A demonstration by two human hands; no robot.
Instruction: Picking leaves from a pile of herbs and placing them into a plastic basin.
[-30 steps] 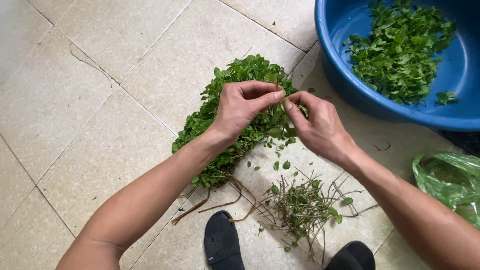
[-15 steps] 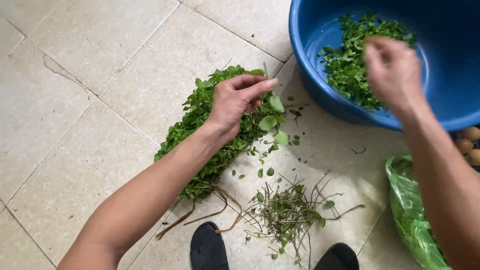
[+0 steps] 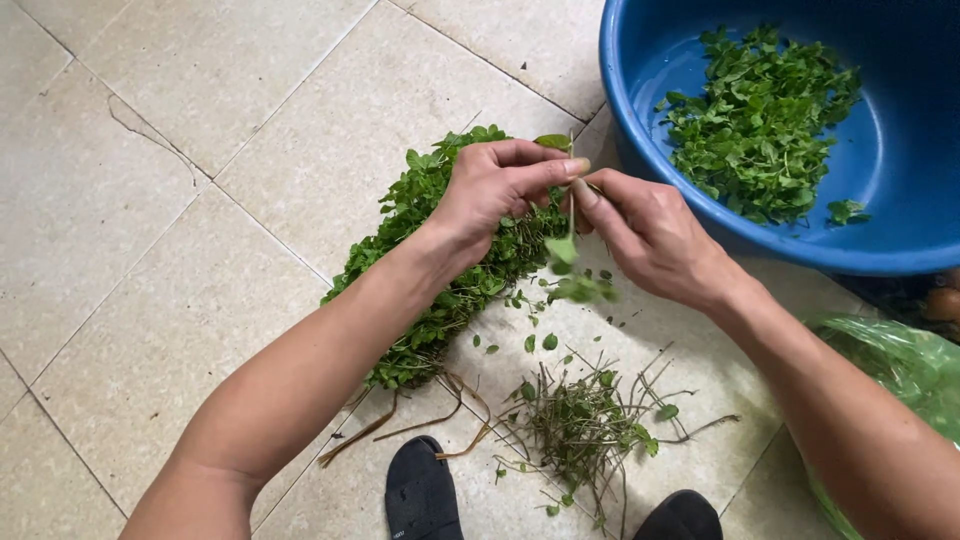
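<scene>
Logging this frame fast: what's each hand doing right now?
Left hand: closed, pinching the top of a leafy sprig.
Right hand: closed, fingertips pinching the same sprig just below.

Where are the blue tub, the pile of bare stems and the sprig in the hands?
blue tub point(image 3: 640, 190), head view, on its near-left rim.
pile of bare stems point(image 3: 585, 420), head view, on the tangle's middle.
sprig point(image 3: 566, 250), head view, on the leaves hanging below the fingertips.
</scene>
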